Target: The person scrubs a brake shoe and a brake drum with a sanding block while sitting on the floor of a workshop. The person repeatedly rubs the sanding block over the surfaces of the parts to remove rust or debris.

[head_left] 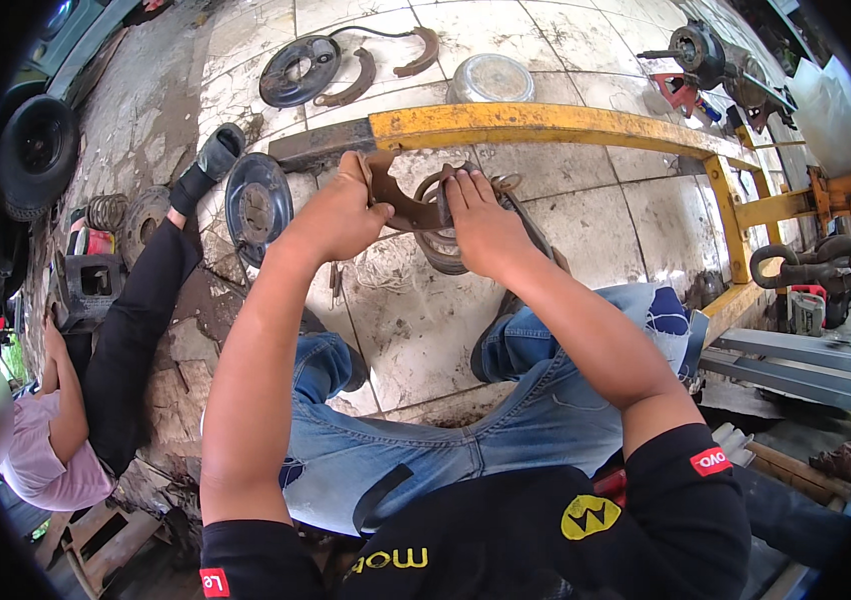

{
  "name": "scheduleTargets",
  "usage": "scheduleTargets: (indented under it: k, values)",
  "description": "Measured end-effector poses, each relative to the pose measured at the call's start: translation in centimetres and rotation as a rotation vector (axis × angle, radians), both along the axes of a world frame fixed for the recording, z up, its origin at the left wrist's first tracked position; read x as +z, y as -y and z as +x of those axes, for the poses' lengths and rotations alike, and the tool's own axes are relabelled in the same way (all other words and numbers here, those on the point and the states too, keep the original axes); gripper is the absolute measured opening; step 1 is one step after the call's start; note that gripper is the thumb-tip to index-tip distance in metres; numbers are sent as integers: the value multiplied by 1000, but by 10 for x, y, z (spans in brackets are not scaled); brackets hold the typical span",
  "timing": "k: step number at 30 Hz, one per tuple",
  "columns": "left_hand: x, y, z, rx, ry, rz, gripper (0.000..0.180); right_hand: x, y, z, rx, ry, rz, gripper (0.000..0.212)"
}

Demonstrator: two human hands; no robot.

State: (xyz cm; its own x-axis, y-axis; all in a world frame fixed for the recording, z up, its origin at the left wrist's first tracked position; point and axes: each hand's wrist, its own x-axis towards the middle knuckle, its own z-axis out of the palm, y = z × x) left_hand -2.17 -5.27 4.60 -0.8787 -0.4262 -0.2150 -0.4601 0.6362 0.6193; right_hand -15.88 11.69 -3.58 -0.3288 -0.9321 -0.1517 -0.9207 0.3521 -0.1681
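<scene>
In the head view, the left hand (341, 215) is clamped around the upper end of a rusty curved brake shoe (401, 205), fingers wrapped over its edge, while the right hand (486, 225) presses flat with fingers together on the shoe's other end and on the round drum assembly (446, 245) just beneath the grip. Both parts sit on the tiled floor (586, 220) between the person's knees, just this side of a yellow steel frame (546, 125). Beyond the grip, past the frame, a backing plate (296, 70), two loose shoes (351, 85) and a metal cover (491, 80) lie separate; left of the grip stands another dark plate (258, 205). Judging by this, dismantling looks well advanced, and the shoe in hand seems only partly seated or freed; which, I cannot tell.
</scene>
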Motion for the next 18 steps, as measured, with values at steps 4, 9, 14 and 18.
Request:
scheduleTargets:
  k: [4,9,14,18]
  values:
    - [-8,2,-3,-13,126,-22,60,15,-3,11,17,-2,78,69]
    - [-7,3,-4,-26,85,-9,60,10,4,9,-19,28,40,67]
    - [0,4,-3,-30,81,15,61,-1,3,4,11,85,-75,71]
    - [0,5,2,-67,91,-18,65,23,7,18,63,83,107,74]
